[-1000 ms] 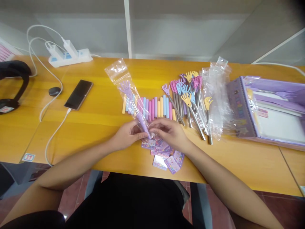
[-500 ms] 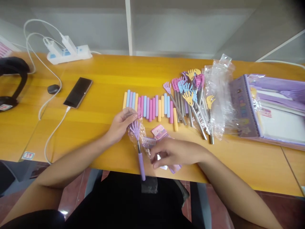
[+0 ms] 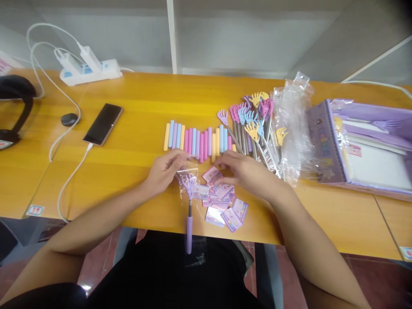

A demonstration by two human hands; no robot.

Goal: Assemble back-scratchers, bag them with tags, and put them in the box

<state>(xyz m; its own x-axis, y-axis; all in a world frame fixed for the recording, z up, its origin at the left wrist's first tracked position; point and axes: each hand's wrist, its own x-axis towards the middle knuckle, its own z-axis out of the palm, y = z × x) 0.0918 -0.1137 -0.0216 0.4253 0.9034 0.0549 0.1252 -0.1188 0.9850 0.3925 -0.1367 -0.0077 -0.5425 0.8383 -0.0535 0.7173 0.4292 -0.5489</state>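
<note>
My left hand [image 3: 165, 171] pinches the top of a clear plastic bag [image 3: 197, 231]. Inside the bag lies a purple back scratcher [image 3: 189, 231], its claw head up by my fingers and its handle reaching past the table edge. My right hand [image 3: 240, 169] hovers over the right side of a loose heap of small printed cards [image 3: 222, 193], thumb and fingers apart, with nothing visible in it. Beyond both hands, a row of coloured handle sleeves [image 3: 195, 141] in yellow, blue, pink and purple lies side by side, partly covered by my right hand.
Back scratchers with metal rods [image 3: 254, 124] lie in a pile at the right, beside stacked clear bags [image 3: 292, 124]. A purple box [image 3: 328, 141] stands farther right. At the left are a phone [image 3: 103, 123] on a cable, a power strip [image 3: 92, 74] and headphones [image 3: 19, 103].
My right hand has moved up and away from the bag to the far side of the cards, uncovering them. The bag with the back scratcher now hangs straighter and slightly lower.
</note>
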